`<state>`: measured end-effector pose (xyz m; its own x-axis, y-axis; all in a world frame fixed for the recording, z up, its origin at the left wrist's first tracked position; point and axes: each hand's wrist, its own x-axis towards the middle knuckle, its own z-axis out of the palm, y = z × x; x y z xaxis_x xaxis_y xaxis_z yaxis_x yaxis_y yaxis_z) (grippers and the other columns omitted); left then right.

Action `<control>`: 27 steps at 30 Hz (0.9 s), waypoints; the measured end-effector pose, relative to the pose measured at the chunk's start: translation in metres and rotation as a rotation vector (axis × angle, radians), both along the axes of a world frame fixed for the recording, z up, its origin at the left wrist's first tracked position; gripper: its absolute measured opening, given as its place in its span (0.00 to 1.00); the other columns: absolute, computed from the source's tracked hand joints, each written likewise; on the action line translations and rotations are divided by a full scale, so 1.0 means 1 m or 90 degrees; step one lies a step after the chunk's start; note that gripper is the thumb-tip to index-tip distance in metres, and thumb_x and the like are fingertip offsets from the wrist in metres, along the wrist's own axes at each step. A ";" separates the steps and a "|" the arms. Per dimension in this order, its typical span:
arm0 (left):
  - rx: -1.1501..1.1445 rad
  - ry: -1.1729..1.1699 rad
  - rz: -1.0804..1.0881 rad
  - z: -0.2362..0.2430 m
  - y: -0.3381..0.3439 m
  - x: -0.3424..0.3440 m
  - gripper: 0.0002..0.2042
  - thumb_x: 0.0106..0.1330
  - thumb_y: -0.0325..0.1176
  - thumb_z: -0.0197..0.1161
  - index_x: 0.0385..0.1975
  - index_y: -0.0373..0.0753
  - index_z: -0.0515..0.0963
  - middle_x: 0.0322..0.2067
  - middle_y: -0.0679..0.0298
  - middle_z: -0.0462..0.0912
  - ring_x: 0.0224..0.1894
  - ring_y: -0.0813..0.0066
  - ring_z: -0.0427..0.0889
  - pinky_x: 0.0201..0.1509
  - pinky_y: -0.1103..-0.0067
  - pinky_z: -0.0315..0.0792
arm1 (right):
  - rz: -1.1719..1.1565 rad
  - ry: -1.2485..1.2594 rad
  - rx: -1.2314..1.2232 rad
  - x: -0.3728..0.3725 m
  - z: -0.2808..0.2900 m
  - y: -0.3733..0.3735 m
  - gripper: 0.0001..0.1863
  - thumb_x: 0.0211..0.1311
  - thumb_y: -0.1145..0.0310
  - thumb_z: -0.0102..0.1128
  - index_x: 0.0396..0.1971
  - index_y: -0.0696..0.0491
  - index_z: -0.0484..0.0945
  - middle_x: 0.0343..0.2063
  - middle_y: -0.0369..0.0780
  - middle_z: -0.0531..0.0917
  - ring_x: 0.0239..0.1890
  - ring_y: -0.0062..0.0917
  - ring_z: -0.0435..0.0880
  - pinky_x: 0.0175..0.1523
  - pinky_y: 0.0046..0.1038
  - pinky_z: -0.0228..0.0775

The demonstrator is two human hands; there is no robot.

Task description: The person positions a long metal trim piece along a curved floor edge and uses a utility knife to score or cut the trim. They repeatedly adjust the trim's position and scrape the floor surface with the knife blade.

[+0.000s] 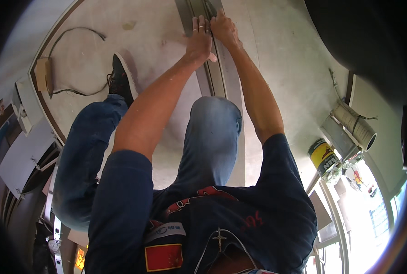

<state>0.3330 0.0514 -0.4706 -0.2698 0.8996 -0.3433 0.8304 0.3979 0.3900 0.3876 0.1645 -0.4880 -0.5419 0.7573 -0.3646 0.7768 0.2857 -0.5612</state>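
A long grey metal strip [216, 78] with lengthwise grooves runs from the top edge of the view down to my bent knee, over a pale board-like surface [160, 50]. My left hand [199, 43] presses on the strip, fingers stretched forward and thumb out along its right side. Close beside it on the right, my right hand [225, 31] is closed with the index finger pointing ahead. A dark, slim tool [210, 7] shows at its fingertips over the strip; its kind is too small and cut off to tell.
A dark cable [77, 92] curls by my shoe at the left, next to a small brown block [43, 75]. At the right are a yellow-and-black can [323, 157] and a pale cylinder [356, 125]. A large dark shape [359, 41] fills the upper right.
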 end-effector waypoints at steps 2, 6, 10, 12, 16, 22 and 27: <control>-0.005 0.001 0.001 0.003 -0.002 0.003 0.63 0.33 0.43 0.82 0.69 0.28 0.45 0.71 0.42 0.42 0.73 0.44 0.37 0.65 0.43 0.58 | 0.006 -0.005 0.003 0.004 0.002 -0.004 0.21 0.64 0.59 0.48 0.51 0.56 0.66 0.37 0.62 0.80 0.44 0.58 0.78 0.50 0.54 0.68; -0.070 0.029 -0.011 0.002 0.002 0.004 0.64 0.33 0.45 0.82 0.69 0.28 0.44 0.71 0.43 0.41 0.73 0.45 0.37 0.66 0.44 0.58 | 0.022 -0.023 0.011 0.067 -0.003 -0.050 0.20 0.64 0.62 0.51 0.54 0.54 0.66 0.31 0.57 0.82 0.33 0.55 0.81 0.38 0.54 0.72; -0.079 0.021 0.012 0.005 0.001 0.004 0.65 0.33 0.47 0.82 0.69 0.30 0.43 0.72 0.47 0.39 0.74 0.48 0.37 0.65 0.45 0.60 | 0.001 -0.018 -0.078 0.225 0.010 -0.180 0.22 0.67 0.65 0.49 0.59 0.53 0.64 0.25 0.55 0.81 0.28 0.54 0.80 0.29 0.49 0.70; -0.077 0.024 0.015 -0.001 -0.003 0.004 0.66 0.32 0.47 0.82 0.70 0.30 0.43 0.72 0.50 0.38 0.74 0.50 0.37 0.65 0.44 0.60 | 0.003 0.001 -0.177 0.248 0.028 -0.188 0.20 0.67 0.65 0.50 0.56 0.54 0.64 0.24 0.54 0.80 0.28 0.54 0.80 0.29 0.49 0.70; -0.062 0.034 0.021 -0.003 -0.001 0.001 0.66 0.31 0.48 0.82 0.70 0.31 0.43 0.72 0.50 0.39 0.74 0.51 0.39 0.64 0.44 0.60 | -0.028 -0.044 -0.082 0.177 0.032 -0.137 0.20 0.68 0.62 0.48 0.55 0.57 0.65 0.23 0.56 0.80 0.26 0.54 0.80 0.30 0.51 0.68; -0.099 0.058 -0.007 0.010 0.006 0.004 0.65 0.33 0.49 0.81 0.70 0.30 0.44 0.72 0.49 0.40 0.74 0.49 0.39 0.64 0.45 0.61 | -0.024 0.018 0.014 0.036 0.003 -0.028 0.19 0.65 0.60 0.48 0.51 0.55 0.68 0.33 0.59 0.81 0.39 0.55 0.80 0.44 0.53 0.71; -0.047 0.028 -0.012 0.001 0.005 0.002 0.65 0.32 0.46 0.82 0.69 0.30 0.44 0.72 0.48 0.40 0.74 0.49 0.38 0.65 0.44 0.59 | -0.021 0.011 -0.021 0.007 0.008 -0.010 0.19 0.65 0.60 0.46 0.50 0.55 0.67 0.37 0.59 0.81 0.44 0.56 0.79 0.49 0.53 0.69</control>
<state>0.3346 0.0561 -0.4698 -0.2693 0.8772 -0.3974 0.8538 0.4084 0.3228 0.3945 0.1547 -0.4801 -0.5235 0.7626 -0.3800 0.7754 0.2416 -0.5834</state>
